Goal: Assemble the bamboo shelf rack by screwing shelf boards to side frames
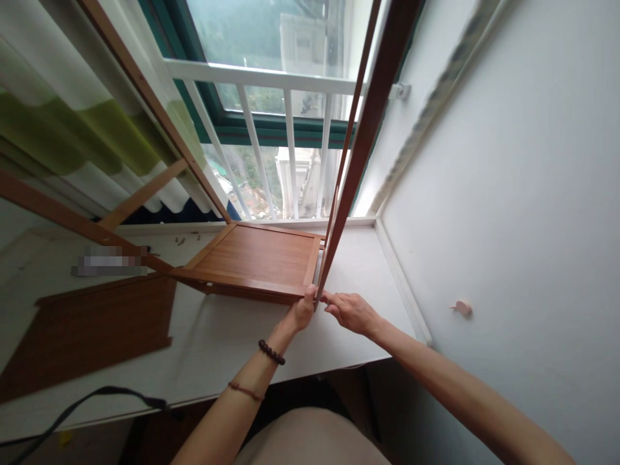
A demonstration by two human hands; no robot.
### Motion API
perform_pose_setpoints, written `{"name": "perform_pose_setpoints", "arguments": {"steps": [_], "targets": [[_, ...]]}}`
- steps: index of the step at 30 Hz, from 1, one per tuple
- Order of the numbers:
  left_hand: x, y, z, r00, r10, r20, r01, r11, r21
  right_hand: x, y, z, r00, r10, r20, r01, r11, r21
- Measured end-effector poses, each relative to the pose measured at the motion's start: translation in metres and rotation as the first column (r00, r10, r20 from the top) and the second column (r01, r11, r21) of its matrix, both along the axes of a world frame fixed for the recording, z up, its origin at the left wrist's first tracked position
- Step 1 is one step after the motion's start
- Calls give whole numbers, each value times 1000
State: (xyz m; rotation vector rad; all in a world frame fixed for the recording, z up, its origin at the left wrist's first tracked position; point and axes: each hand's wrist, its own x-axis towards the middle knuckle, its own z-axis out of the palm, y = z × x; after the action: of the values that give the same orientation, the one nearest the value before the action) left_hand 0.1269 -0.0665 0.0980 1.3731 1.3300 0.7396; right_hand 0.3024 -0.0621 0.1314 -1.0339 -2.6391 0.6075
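Observation:
A reddish-brown wooden shelf frame stands on the white ledge, with a shelf board point(256, 255) lying between its two sides. My left hand point(303, 312) is closed around the near right corner, where the board meets the right-hand upright point(358, 148). From the outer side of that upright, my right hand point(351, 312) reaches in with its fingertips pinched against the wood. Whatever sits between those fingertips is too small to make out. The left side frame point(138, 255) leans outward to the left, joined by a crossbar point(145, 192).
A loose wooden panel point(101, 323) lies on the ledge point(232, 342) at left. Small hardware pieces point(180, 241) and a blurred-out item point(109, 263) are behind it. A black strap point(109, 391) crosses the front edge. Window railing point(271, 81), curtain point(97, 123) and a wall hook point(462, 308) surround the spot.

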Motion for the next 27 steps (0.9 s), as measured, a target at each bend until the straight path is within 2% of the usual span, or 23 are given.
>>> {"name": "perform_pose_setpoints", "arguments": {"steps": [7, 11, 14, 18, 22, 24, 27], "targets": [[-1, 1, 0, 1000, -21, 12, 21, 1000, -1, -3, -1, 8, 995, -91, -37, 86, 989, -122], [0, 1, 4, 997, -62, 50, 62, 998, 5, -9, -1, 9, 957, -228, -178, 170, 942, -290], [1, 1, 8, 994, -75, 79, 75, 997, -5, -16, -1, 3, 919, -319, -231, 222, 905, -363], [3, 0, 10, 990, -57, 130, 62, 998, -31, -21, -1, -4, 882, -399, -252, 273, 867, -416], [3, 1, 10, 976, -31, 214, 47, 997, -67, -24, -2, -3, 861, -440, -254, 301, 844, -444], [3, 1, 7, 965, 5, 263, 22, 995, -99, -24, -4, 1, 857, -443, -262, 304, 847, -437], [0, 0, 1, 936, 104, 337, -48, 984, -171, -23, -8, 8, 860, -417, -293, 298, 878, -374]]}}
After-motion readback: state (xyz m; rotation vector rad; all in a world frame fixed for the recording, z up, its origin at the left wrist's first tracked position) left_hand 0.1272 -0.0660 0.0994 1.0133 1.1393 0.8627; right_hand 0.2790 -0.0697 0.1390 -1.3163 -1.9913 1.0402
